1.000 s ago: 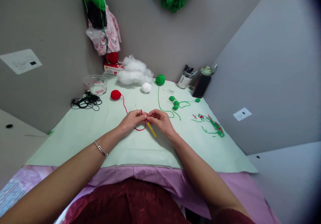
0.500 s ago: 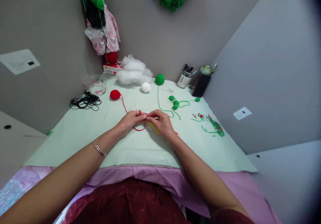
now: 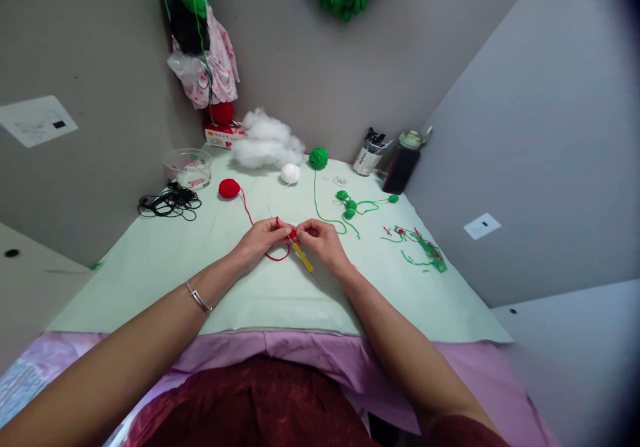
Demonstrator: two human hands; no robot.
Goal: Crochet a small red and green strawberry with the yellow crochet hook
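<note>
Both hands meet over the middle of the table. My left hand (image 3: 261, 240) pinches a small red crochet piece (image 3: 293, 233) between thumb and fingers, with red yarn looped over its forefinger. On the other side, my right hand (image 3: 321, 241) has its fingertips closed on the same piece. A crochet hook (image 3: 303, 257) with a yellow handle slants down from the piece, its handle outside the right fingers; its tip is hidden at the work. Red yarn runs back from the left hand to a red yarn ball (image 3: 229, 188).
Behind the hands are white stuffing (image 3: 267, 141), a white yarn ball (image 3: 291, 174) and a green yarn ball (image 3: 318, 158). Black cord (image 3: 173, 201) and a clear tub (image 3: 189, 169) lie left. Green crocheted pieces (image 3: 350, 208), yarn scraps (image 3: 425, 247) and a dark phone (image 3: 402, 170) are right.
My right hand's fingers have come off the hook's handle and onto the red piece. The yellow handle, partly covered before, now shows in full, and more of the red piece is visible.
</note>
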